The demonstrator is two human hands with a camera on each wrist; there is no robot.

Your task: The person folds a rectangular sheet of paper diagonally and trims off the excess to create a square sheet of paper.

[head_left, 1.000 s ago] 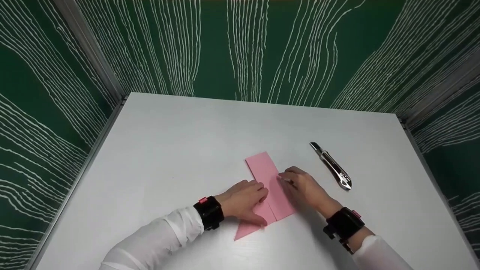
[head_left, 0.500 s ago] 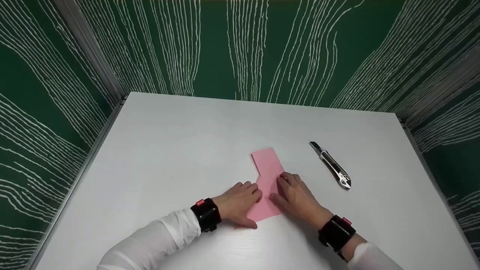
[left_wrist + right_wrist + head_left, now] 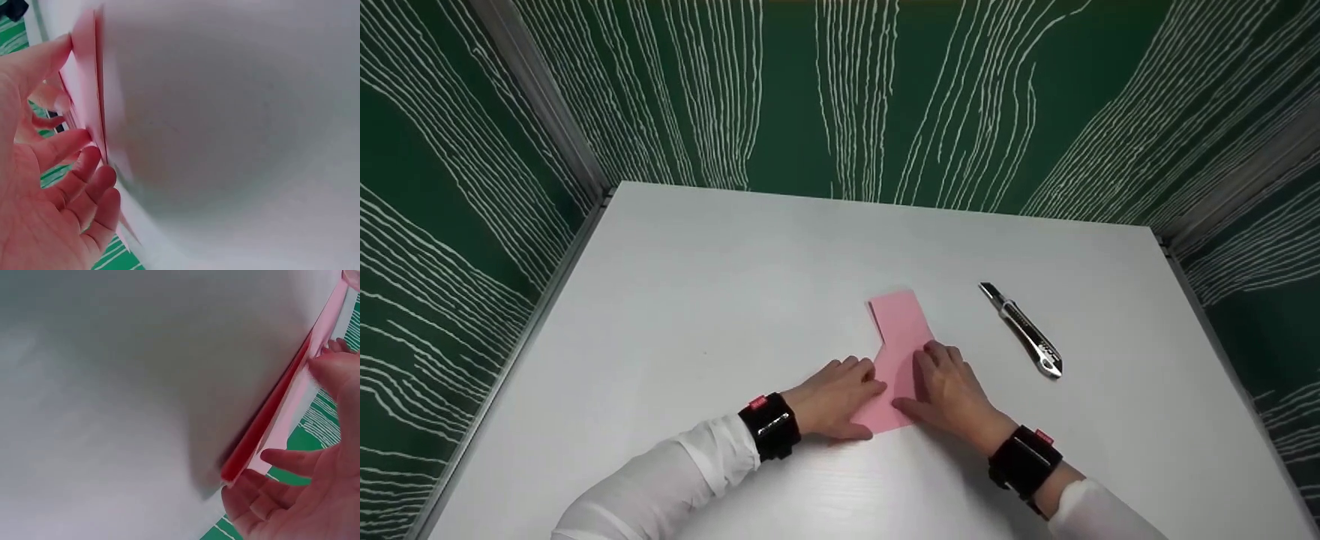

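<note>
A folded sheet of pink paper (image 3: 901, 319) lies on the white table, its narrow far end pointing away from me. My left hand (image 3: 838, 399) rests on its left side, thumb at the near edge and fingertips along the side. In the left wrist view, the layers of the pink paper (image 3: 87, 73) show at the near edge by the thumb. My right hand (image 3: 952, 386) holds the right side, its thumb on top and its fingers bent at the edge. From the right wrist, a shaded red gap opens under the raised edge of the pink paper (image 3: 281, 430).
On the table, right of the paper, lies a utility knife (image 3: 1024, 330) with its blade end pointing to the far left. The white table (image 3: 720, 262) is bounded by green walls (image 3: 787, 97) with white wavy lines. Both wrists wear black camera bands.
The paper has turned slightly and its far end has shifted up and right. My right hand has moved from the paper's right edge onto its top, and the lower left corner has become mostly covered.
</note>
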